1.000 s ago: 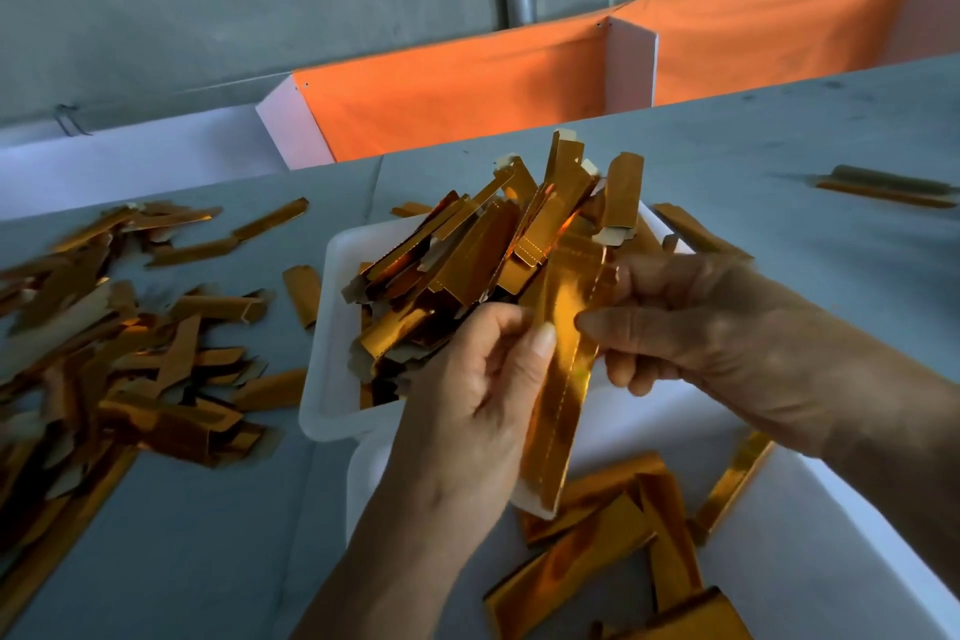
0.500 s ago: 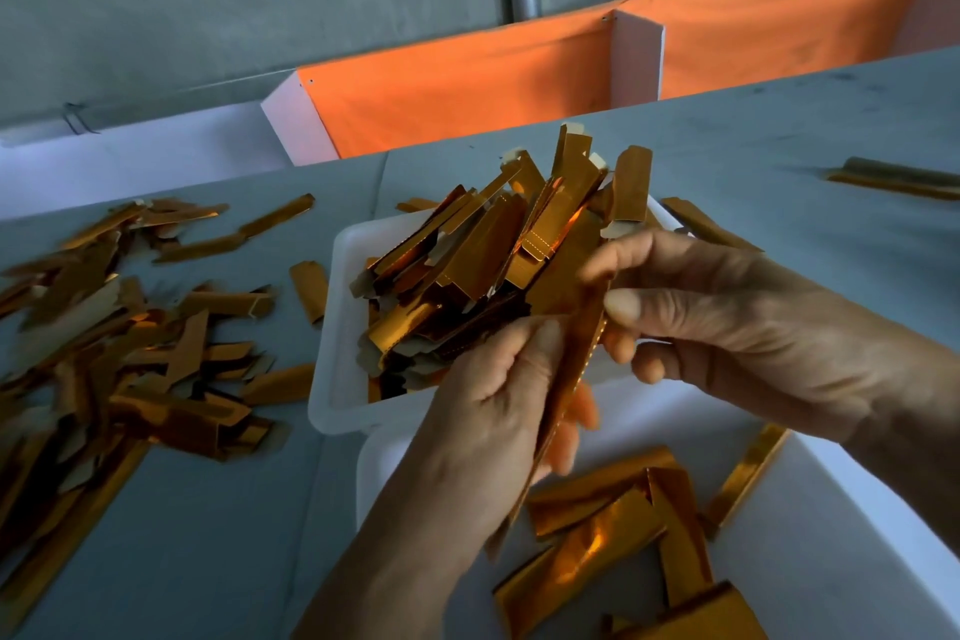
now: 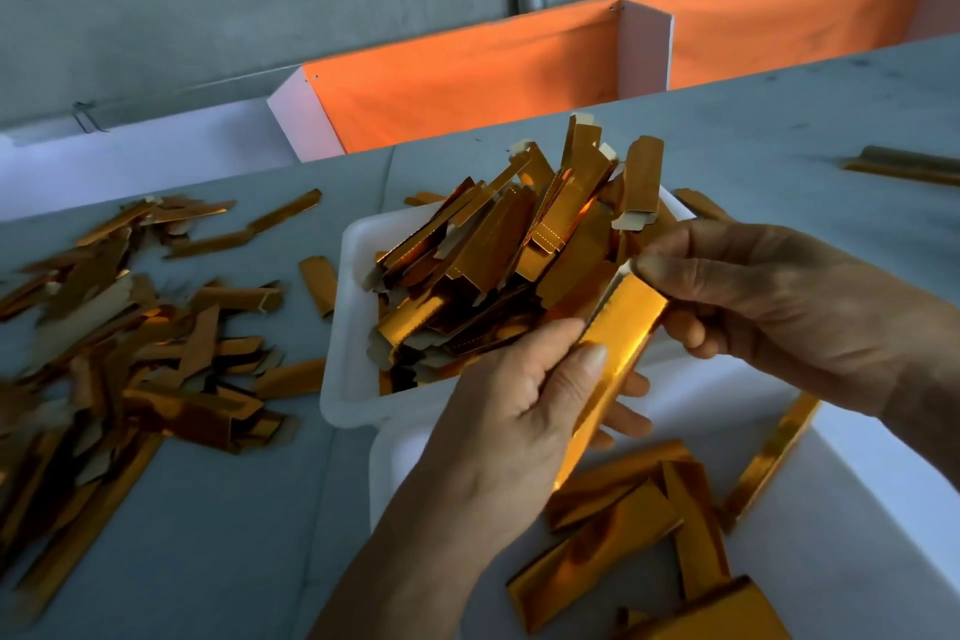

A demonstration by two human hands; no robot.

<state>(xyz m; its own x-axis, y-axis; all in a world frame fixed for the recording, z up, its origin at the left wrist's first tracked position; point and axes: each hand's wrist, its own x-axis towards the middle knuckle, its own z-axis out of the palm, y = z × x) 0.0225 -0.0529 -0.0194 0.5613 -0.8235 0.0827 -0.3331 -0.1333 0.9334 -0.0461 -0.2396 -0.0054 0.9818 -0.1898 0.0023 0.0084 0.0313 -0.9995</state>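
A long gold foil card strip (image 3: 621, 343) slants between both hands above two white trays. My left hand (image 3: 524, 411) grips its lower half, thumb on the shiny face and fingers behind. My right hand (image 3: 769, 307) pinches its upper end. The far white tray (image 3: 348, 327) is heaped with flat gold card blanks (image 3: 519, 244). The near white tray (image 3: 852, 525) holds several folded gold pieces (image 3: 623, 525).
A loose pile of gold strips (image 3: 130, 327) covers the grey table at the left. Two more gold strips (image 3: 904, 166) lie far right. Orange cloth bins (image 3: 467, 83) with white dividers run along the table's far edge.
The strip has turned from edge-on to showing its broad shiny face, folded into a box-like shape. My right hand has shifted to its top end; my left hand still grips the lower part.
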